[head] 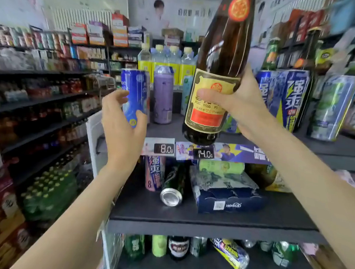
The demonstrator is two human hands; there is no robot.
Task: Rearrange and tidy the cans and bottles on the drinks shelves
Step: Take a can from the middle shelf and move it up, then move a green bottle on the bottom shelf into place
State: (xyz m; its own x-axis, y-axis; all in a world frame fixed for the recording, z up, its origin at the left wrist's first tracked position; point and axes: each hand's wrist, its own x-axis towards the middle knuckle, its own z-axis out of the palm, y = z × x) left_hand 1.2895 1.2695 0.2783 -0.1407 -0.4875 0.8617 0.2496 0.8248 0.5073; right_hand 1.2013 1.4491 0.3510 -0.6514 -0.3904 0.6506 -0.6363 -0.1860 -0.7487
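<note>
Fingers point(204, 94) of right hand point(237, 100) clamped round tall brown glass bottle point(216, 74), lifted for reshelving; left hand point(121, 117) cupping blue aluminium can point(136, 98), grip unclear.

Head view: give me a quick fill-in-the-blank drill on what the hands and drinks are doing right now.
1. The right hand grips a tall brown glass bottle with a ____ label.
2. The left hand curls around a tall ____ can.
3. On the shelf below, a silver-topped green can lies on its ____.

Missing words: yellow and red; blue; side
</note>
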